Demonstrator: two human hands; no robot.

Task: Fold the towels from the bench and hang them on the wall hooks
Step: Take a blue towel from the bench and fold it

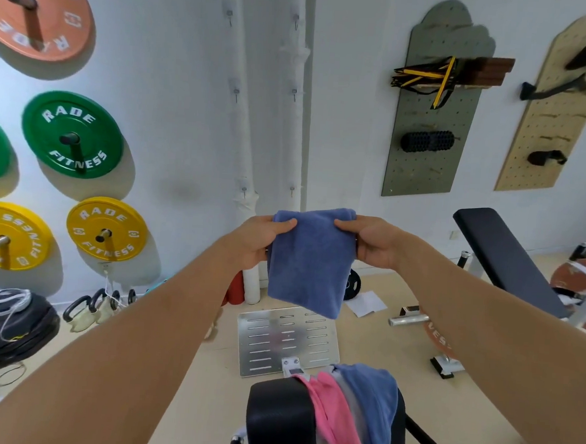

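Nearest the camera, three unfolded towels [352, 410], pink, grey and blue, are draped over the near end of the worktop [281, 416], bunched toward its right edge.

Grip: the folded blue towel [311, 260] is held up in the air by its top corners. The left hand [261, 238] pinches the top left corner, thumb in front and fingers behind; the right hand [369, 242] pinches the top right corner in the same way. Both grips are narrow and closed on cloth. The towel hangs as a doubled panel, its lower right corner sagging lower than the left.

Outward: the wall hooks [244, 189] are fixed in two columns on the white wall behind the towel; none is seen to carry a towel. The lowest pair sits just above the towel's top edge in this view, but how far the wall lies beyond the towel cannot be told.

Risks, as judged:
- The fold could be lost if either pinch is released before the towel is caught on a hook, since only the corners are held.
- A small hook could be missed or only one layer snagged, letting the towel slide to the floor.
- The draped towels could be dragged off the worktop's edge by a passing arm.
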